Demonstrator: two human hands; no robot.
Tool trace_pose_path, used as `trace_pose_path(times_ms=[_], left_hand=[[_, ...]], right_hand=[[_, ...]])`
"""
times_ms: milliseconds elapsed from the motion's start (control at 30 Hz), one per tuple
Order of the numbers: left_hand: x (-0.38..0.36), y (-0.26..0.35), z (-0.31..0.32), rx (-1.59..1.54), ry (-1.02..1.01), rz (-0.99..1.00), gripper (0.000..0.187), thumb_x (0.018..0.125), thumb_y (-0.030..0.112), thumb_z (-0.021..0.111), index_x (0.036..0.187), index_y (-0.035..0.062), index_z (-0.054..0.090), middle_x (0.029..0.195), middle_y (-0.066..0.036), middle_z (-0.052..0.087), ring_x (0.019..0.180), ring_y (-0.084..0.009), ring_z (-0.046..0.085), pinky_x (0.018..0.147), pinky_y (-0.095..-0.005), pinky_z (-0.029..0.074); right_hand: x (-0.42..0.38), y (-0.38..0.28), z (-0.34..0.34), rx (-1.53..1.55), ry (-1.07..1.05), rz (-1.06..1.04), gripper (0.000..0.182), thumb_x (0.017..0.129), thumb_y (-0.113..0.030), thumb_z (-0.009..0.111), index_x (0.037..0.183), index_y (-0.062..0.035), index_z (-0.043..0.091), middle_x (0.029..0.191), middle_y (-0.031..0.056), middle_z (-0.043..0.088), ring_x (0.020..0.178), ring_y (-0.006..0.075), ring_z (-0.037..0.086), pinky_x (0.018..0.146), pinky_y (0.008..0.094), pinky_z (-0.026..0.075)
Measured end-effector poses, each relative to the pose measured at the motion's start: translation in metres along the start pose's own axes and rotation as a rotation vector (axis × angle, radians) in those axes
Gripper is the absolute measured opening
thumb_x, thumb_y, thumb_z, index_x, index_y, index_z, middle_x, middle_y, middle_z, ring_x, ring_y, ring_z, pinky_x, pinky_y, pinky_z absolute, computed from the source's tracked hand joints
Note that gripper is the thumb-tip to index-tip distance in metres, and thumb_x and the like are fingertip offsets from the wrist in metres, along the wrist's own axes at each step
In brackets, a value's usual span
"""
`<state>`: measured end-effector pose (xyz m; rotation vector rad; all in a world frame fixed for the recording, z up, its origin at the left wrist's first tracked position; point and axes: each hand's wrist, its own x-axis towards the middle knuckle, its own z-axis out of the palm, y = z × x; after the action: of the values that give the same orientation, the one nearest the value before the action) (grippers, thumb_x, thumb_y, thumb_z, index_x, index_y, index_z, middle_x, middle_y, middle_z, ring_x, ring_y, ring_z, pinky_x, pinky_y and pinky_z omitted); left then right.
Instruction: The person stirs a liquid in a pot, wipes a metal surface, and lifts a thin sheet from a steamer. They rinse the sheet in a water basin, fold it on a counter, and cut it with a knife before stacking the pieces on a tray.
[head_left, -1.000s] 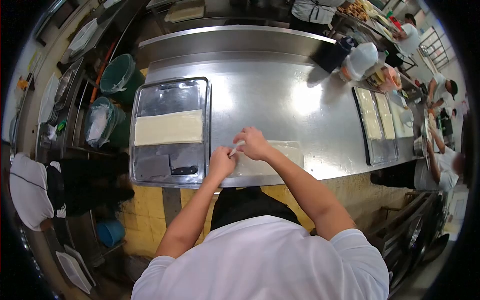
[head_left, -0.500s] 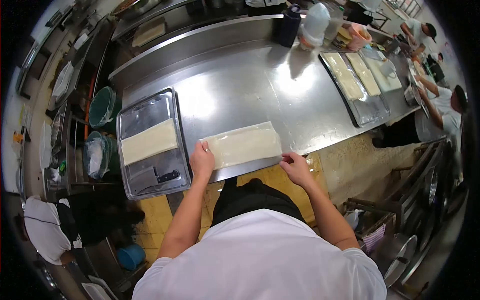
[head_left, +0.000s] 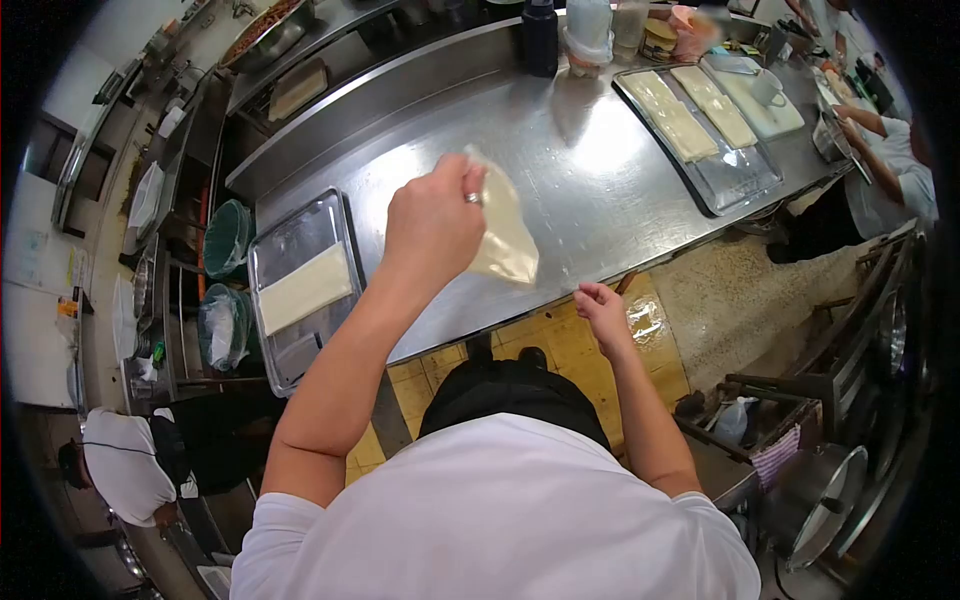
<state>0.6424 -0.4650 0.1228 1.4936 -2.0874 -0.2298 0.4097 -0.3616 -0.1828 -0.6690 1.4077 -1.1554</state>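
Note:
My left hand (head_left: pixel 437 218) is raised over the steel worktable (head_left: pixel 560 215), its fingers closed on the upper edge of a pale, glossy dough sheet (head_left: pixel 508 235). The sheet hangs down, creased and seen at an angle; my hand hides part of it. By the table's front edge, my right hand (head_left: pixel 603 312) is apart from the sheet, with loosely curled fingers and nothing visible in them. To the left, a metal tray (head_left: pixel 315 225) carries another flat dough piece (head_left: pixel 306 287). My left forearm covers part of the tray and the cleaver (head_left: pixel 298 357).
Another tray (head_left: pixel 735 190) at the right holds two pale dough strips (head_left: pixel 672 115). Beside it are a white board (head_left: pixel 788 117) and a mug (head_left: pixel 768 88). A dark bottle (head_left: pixel 540 40) stands at the back. Other people (head_left: pixel 900 150) are at the right and lower left.
My left hand has lifted the dough sheet off the table, upward and slightly right. My right hand has moved slightly right and stays low. The camera view has shifted.

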Motion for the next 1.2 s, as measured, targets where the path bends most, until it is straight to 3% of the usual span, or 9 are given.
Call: trace_pose_path(times_ms=[100, 167, 267, 367, 567, 733, 833, 1033, 1200], left_hand=[[0.016, 0.032, -0.019, 0.015, 0.028, 0.127, 0.022, 0.099, 0.021, 0.057, 0.089, 0.0016, 0.062, 0.071, -0.026, 0.066, 0.07, -0.0482, 0.066, 0.067, -0.0547, 0.051], [0.024, 0.045, -0.039, -0.027, 0.027, 0.143, 0.025, 0.1, 0.023, 0.059, 0.092, 0.0002, 0.065, 0.073, -0.024, 0.066, 0.068, -0.0423, 0.065, 0.064, -0.0478, 0.05], [0.034, 0.043, -0.065, -0.061, 0.042, 0.13, 0.029, 0.102, 0.025, 0.06, 0.093, -0.0009, 0.067, 0.072, -0.02, 0.065, 0.064, -0.0316, 0.064, 0.063, -0.0407, 0.048], [0.034, 0.015, -0.089, -0.118, 0.04, 0.042, 0.03, 0.102, 0.026, 0.06, 0.095, -0.0019, 0.068, 0.07, -0.015, 0.064, 0.062, -0.0198, 0.059, 0.062, -0.036, 0.046], [-0.001, -0.125, -0.122, -0.068, 0.027, -0.194, 0.029, 0.102, 0.024, 0.06, 0.094, -0.0022, 0.067, 0.071, -0.017, 0.065, 0.061, -0.0201, 0.058, 0.062, -0.0358, 0.046], [-0.084, -0.313, -0.11, -0.025, 0.076, -0.414, 0.028, 0.102, 0.024, 0.059, 0.094, -0.0018, 0.067, 0.07, -0.019, 0.062, 0.06, -0.0225, 0.055, 0.06, -0.0388, 0.044], [-0.138, -0.395, -0.113, -0.089, 0.047, -0.655, 0.029, 0.101, 0.027, 0.057, 0.094, 0.0003, 0.064, 0.082, -0.027, 0.065, 0.082, -0.0494, 0.063, 0.071, -0.0523, 0.048], [-0.206, -0.519, -0.111, -0.163, 0.066, -0.897, 0.031, 0.102, 0.032, 0.057, 0.103, 0.0038, 0.068, 0.088, -0.023, 0.069, 0.084, -0.0443, 0.066, 0.074, -0.0492, 0.049], [-0.22, -0.579, -0.109, -0.158, 0.122, -0.941, 0.032, 0.103, 0.034, 0.057, 0.109, 0.0048, 0.07, 0.089, -0.02, 0.071, 0.083, -0.0372, 0.068, 0.076, -0.0447, 0.05]], right_hand=[[0.012, -0.006, 0.011, 0.352, -0.082, 0.09, 0.042, 0.097, -0.015, 0.069, 0.132, 0.0041, 0.057, 0.115, 0.0121, 0.069, 0.105, 0.0214, 0.065, 0.093, 0.0341, 0.051], [0.015, -0.018, 0.029, 0.598, -0.157, 0.128, 0.046, 0.098, -0.017, 0.066, 0.137, 0.0033, 0.053, 0.125, 0.0153, 0.067, 0.115, 0.025, 0.064, 0.1, 0.0369, 0.05], [0.028, -0.02, 0.055, 1.022, -0.499, 0.112, 0.057, 0.099, -0.022, 0.063, 0.147, 0.0007, 0.042, 0.146, 0.0221, 0.052, 0.132, 0.03, 0.054, 0.111, 0.0459, 0.044], [0.019, -0.034, 0.078, 1.222, -0.673, 0.041, 0.057, 0.099, -0.024, 0.063, 0.147, -0.0021, 0.044, 0.145, 0.0187, 0.054, 0.134, 0.0322, 0.053, 0.113, 0.0517, 0.041], [-0.02, -0.082, 0.135, 0.653, -0.484, 0.067, 0.047, 0.098, -0.016, 0.066, 0.139, 0.0017, 0.052, 0.131, 0.0162, 0.065, 0.122, 0.0278, 0.063, 0.102, 0.0472, 0.053], [-0.018, -0.072, 0.23, 0.305, -0.426, 0.133, 0.032, 0.098, -0.009, 0.065, 0.126, 0.0053, 0.063, 0.115, 0.0132, 0.072, 0.102, 0.0223, 0.071, 0.094, 0.0384, 0.056], [-0.015, -0.063, 0.302, 0.151, -0.466, 0.172, 0.031, 0.099, -0.009, 0.063, 0.127, 0.0061, 0.064, 0.112, 0.0123, 0.072, 0.098, 0.0204, 0.07, 0.09, 0.0356, 0.057], [-0.001, -0.045, 0.425, -0.027, -0.461, 0.303, 0.035, 0.1, -0.005, 0.059, 0.133, 0.0055, 0.061, 0.115, 0.0125, 0.071, 0.099, 0.0206, 0.07, 0.087, 0.0354, 0.057], [0.017, -0.033, 0.491, -0.089, -0.429, 0.352, 0.037, 0.099, -0.004, 0.058, 0.135, 0.0054, 0.059, 0.115, 0.0129, 0.07, 0.101, 0.0218, 0.069, 0.087, 0.0367, 0.057]])
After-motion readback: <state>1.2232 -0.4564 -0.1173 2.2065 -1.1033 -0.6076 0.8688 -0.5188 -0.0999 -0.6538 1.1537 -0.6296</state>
